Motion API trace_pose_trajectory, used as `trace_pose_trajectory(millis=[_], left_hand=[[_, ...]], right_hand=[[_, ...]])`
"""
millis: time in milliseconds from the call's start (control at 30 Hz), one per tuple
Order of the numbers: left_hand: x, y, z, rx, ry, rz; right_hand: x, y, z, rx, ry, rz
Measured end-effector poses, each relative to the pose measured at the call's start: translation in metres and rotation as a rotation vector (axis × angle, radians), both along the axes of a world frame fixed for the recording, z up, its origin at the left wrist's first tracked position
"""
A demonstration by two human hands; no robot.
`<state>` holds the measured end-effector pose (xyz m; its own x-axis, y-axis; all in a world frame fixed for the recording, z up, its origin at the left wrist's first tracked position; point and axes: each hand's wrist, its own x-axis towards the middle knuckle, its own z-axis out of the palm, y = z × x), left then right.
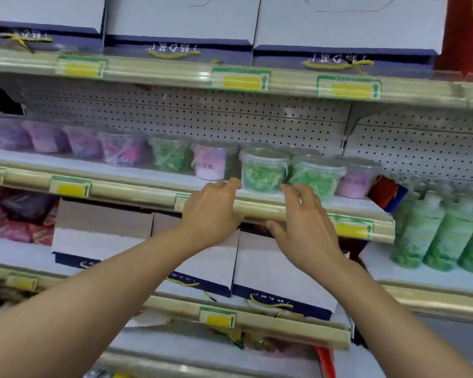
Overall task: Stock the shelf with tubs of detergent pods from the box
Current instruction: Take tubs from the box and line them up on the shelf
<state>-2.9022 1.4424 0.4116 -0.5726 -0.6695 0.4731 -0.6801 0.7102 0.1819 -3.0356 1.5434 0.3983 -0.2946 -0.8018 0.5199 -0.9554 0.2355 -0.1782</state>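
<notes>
Pegboard-backed shelf (148,170) already carries a row of purple, pink and green tubs. Flanking the green tub (262,170) at the front edge, left hand (212,211) and right hand (306,230) hold nothing, fingers relaxed. Space remains behind; the box is unseen.

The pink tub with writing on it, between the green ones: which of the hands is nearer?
Left. The left hand sits just below the pink tub at the shelf edge; the right hand is farther right, below the green tubs.
</notes>
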Motion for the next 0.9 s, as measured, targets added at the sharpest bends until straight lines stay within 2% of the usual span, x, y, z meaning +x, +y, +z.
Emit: trace_pose_trajectory(millis=[100, 233, 600, 900], left_hand=[[0.033, 0.012, -0.031, 0.149, -0.039, -0.053], [0.08, 0.016, -0.09, 0.274, -0.181, -0.064], [0.189, 0.033, -0.29, 0.674, -0.384, -0.038], [0.248, 0.068, -0.449, 1.026, -0.543, 0.155]], right_hand=[[0.029, 0.008, -0.033, 0.071, -0.03, 0.007], [0.069, 0.017, -0.092, 0.236, -0.116, 0.023], [0.146, 0.048, -0.28, 0.648, -0.336, -0.038], [0.163, 0.072, -0.442, 0.888, -0.455, 0.013]])
